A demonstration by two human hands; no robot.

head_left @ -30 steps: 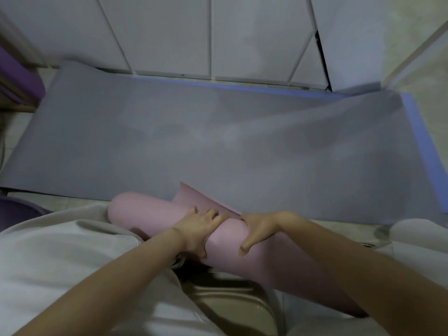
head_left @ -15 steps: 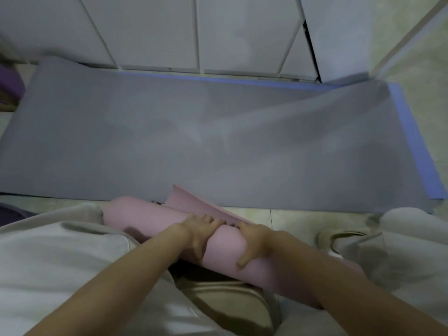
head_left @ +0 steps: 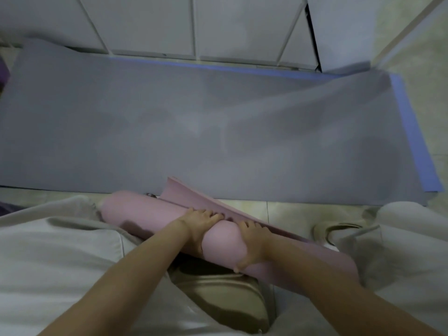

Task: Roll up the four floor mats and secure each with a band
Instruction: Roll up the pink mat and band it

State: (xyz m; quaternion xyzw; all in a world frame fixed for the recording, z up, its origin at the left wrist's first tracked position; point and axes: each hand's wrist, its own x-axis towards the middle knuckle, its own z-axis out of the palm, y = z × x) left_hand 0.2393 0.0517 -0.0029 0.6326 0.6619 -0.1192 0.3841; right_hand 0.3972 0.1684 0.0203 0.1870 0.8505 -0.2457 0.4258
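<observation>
A pink mat (head_left: 150, 214) lies rolled into a thick tube across my lap, its loose end flap sticking up along the far side. My left hand (head_left: 196, 226) grips the roll near its middle, fingers curled over the top toward the flap. My right hand (head_left: 252, 243) grips the roll just to the right, thumb down its near side. A grey mat (head_left: 194, 122) lies flat on the floor beyond, and a blue mat (head_left: 409, 132) shows under it along the far and right edges. No band is in view.
White cabinet doors (head_left: 218, 25) stand behind the flat mats. My knees in light trousers (head_left: 60, 263) frame the roll, with a beige shoe (head_left: 228, 294) below it and another shoe (head_left: 339, 231) at the right. Something purple (head_left: 3, 73) sits at the left edge.
Both hands have stayed on the pink roll, which sits a little lower in view than before. The view has shifted slightly; the grey mat has not moved.
</observation>
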